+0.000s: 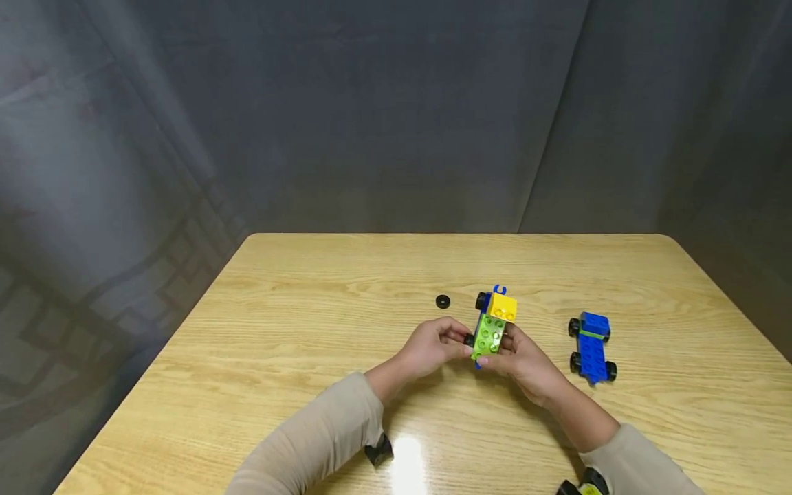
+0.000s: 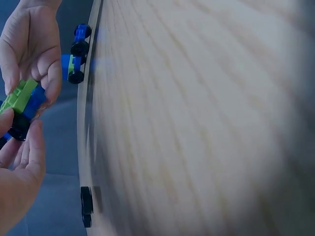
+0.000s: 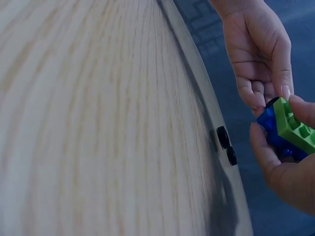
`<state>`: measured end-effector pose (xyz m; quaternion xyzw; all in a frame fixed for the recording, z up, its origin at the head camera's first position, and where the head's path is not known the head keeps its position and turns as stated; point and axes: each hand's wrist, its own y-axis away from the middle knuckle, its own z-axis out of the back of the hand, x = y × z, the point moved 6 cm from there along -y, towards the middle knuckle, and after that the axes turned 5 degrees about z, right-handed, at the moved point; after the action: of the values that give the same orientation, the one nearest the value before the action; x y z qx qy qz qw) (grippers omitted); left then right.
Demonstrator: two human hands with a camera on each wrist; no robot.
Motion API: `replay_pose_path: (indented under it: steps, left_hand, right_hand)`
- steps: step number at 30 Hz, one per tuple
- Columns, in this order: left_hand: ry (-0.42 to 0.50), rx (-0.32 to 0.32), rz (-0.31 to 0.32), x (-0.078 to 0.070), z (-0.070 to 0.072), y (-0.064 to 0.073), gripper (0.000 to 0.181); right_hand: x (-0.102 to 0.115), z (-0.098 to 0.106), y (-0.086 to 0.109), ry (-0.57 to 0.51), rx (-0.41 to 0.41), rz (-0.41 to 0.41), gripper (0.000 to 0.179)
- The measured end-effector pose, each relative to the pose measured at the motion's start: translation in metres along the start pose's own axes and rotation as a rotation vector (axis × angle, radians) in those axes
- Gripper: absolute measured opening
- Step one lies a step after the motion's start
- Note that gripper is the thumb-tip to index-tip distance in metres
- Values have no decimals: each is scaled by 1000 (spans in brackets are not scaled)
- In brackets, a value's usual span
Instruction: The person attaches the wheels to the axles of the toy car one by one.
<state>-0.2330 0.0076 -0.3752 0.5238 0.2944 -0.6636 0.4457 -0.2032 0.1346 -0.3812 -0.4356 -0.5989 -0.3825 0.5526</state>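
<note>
Toy car (image 1: 489, 335) btwn L hand (image 1: 435, 349) & R hand (image 1: 527, 363), both pinching it.

Head view: the surface (image 1: 297, 289) is brightly lit, with white glare on its near part; the curtain (image 1: 396, 117) behind it is dim. Wrist views: bluish, duller; surface grain partly blurred.

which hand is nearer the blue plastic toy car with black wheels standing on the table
Right. The right hand is left of the blue toy car, apart from it; the left hand is farther left, beyond the held green, yellow and blue plastic vehicle.
</note>
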Motion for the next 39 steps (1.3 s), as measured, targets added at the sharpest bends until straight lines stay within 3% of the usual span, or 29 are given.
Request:
replay_pose_path:
  steps: [5,10,20,30,39]
  left_hand:
    - [18,9,4,1,1,-1,30]
    - [32,19,-14,3,5,-3,34]
    - [23,-26,20,5,27,-7,36]
    - [-94,-116,58,14,43,-17,33]
    - [-187,-108,118,21,44,-25,33]
  right_hand:
    - [-1,2,0,-17,-22,1,67]
    - [1,4,3,47,-74,0,65]
    - [1,12,8,115,-139,-27,49]
    - [6,13,10,76,-147,15,44]
    - [7,15,11,96,-123,13,46]
